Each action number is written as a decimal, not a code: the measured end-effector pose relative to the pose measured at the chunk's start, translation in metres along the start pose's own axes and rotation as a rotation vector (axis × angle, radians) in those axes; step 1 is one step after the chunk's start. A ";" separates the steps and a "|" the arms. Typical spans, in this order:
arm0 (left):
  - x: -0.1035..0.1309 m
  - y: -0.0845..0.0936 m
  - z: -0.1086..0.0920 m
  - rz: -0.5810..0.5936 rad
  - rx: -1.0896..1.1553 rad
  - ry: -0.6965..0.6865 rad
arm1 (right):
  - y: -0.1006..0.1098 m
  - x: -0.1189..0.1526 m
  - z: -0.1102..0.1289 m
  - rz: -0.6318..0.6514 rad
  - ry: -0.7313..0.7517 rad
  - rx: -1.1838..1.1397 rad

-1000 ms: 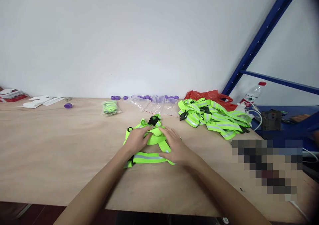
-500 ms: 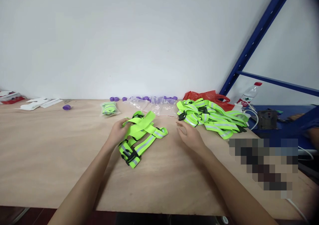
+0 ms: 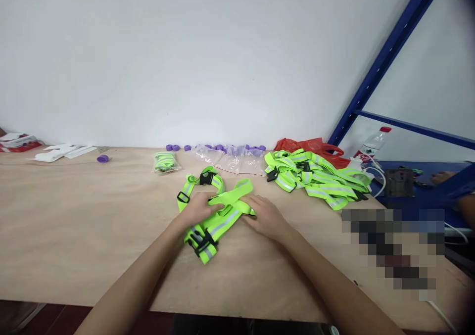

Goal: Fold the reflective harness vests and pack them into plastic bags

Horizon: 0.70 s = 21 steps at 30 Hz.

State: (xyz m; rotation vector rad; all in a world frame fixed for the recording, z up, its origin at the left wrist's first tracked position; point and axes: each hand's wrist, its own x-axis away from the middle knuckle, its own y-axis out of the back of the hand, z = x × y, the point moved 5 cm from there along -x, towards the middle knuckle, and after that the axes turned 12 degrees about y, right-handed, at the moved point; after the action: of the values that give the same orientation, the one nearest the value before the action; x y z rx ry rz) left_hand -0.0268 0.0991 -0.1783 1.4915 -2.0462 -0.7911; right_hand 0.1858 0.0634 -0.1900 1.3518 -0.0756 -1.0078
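Note:
A neon-yellow reflective strap harness (image 3: pixel 224 222) with grey stripes lies on the wooden table in front of me. Its black buckle (image 3: pixel 204 242) points toward me, and a second buckle sits at the far loop. My left hand (image 3: pixel 200 209) grips the middle of the webbing, thumb on top and fingertips partly hidden under it. At the right end, my right hand (image 3: pixel 265 217) has its fingers closed round a folded loop of the same harness. One flat strip of webbing crosses over the top between both hands.
A pile of similar reflective straps (image 3: pixel 319 179) lies at right before a red plastic bag (image 3: pixel 311 146). Clear plastic bags (image 3: pixel 237 162), purple caps (image 3: pixel 219 148) and a bagged strap (image 3: pixel 165 162) stand along the back. A bottle (image 3: pixel 374 142) is beside the blue rack (image 3: pixel 371 72).
My right hand has moved left and taken hold of the harness's right end. My left hand has shifted right and nearer, and the far loop with its buckle is now spread out.

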 end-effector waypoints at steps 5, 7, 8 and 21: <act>0.004 -0.001 0.002 0.131 0.083 0.077 | 0.014 0.004 -0.017 -0.220 -0.110 -0.210; 0.006 -0.001 0.004 0.163 0.068 0.104 | 0.022 0.006 -0.021 -0.341 -0.083 -0.237; 0.006 0.000 0.003 0.157 0.068 0.083 | 0.025 0.006 -0.023 -0.386 -0.072 -0.227; 0.009 0.000 -0.016 -0.003 0.581 0.041 | 0.032 0.002 0.007 -0.386 -0.009 0.154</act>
State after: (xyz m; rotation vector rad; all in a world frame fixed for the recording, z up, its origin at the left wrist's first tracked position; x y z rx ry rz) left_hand -0.0189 0.0874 -0.1664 1.7798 -2.3613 -0.1547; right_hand 0.2005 0.0530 -0.1625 1.5374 0.1071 -1.3533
